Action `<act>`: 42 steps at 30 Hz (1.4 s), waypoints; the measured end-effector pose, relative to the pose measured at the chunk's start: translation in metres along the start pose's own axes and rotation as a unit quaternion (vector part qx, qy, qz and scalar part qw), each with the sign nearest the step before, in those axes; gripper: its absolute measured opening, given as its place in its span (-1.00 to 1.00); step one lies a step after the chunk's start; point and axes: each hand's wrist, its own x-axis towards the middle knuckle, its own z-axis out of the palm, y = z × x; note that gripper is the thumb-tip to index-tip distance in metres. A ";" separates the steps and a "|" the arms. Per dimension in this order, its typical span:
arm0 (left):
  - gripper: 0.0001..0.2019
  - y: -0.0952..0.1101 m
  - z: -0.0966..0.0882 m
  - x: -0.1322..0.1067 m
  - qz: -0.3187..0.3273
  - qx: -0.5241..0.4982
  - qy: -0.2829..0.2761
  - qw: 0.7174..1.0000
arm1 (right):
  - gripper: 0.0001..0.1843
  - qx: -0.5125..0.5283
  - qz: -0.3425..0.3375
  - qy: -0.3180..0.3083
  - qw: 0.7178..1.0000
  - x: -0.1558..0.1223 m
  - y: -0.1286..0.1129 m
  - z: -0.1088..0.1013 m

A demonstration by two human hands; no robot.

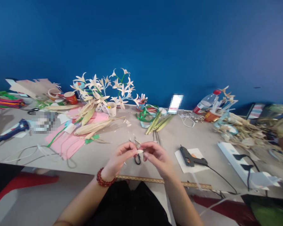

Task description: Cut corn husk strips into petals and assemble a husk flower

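Note:
In front of my body, my left hand (124,154) pinches a small pale petal-shaped piece (140,152), which looks like corn husk. My right hand (157,156) curls its fingers at the other end of that piece, thumb and forefinger close together around it. Below and behind my fingertips lies a pair of scissors (138,160) with dark handles, partly covered by my hands. Thin dark sticks (157,137) lie on the grey table (113,157) just beyond my right hand.
Husk flowers (100,97) stand at the back left near pink paper (68,142) and dried husks (93,127). A black glue gun (190,157) rests on white paper at right, beside a power strip (235,163). A blue glue gun (16,128) lies far left.

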 end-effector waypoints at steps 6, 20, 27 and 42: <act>-0.80 -0.001 0.002 -0.002 -0.009 -0.013 -0.015 1.000 | -0.78 -0.253 -0.226 0.049 0.939 -0.004 -0.006 0.006; -0.83 0.006 0.015 -0.009 0.427 0.469 0.195 0.748 | -0.70 -0.299 -0.320 0.105 0.893 -0.002 -0.002 0.018; -0.85 0.000 0.011 -0.006 0.435 0.457 0.190 0.752 | -0.72 -0.284 -0.311 0.128 0.898 -0.007 0.000 0.025; -0.88 0.007 0.010 -0.003 0.393 0.470 0.159 0.774 | -0.79 -0.267 -0.308 0.157 0.900 -0.007 0.002 0.026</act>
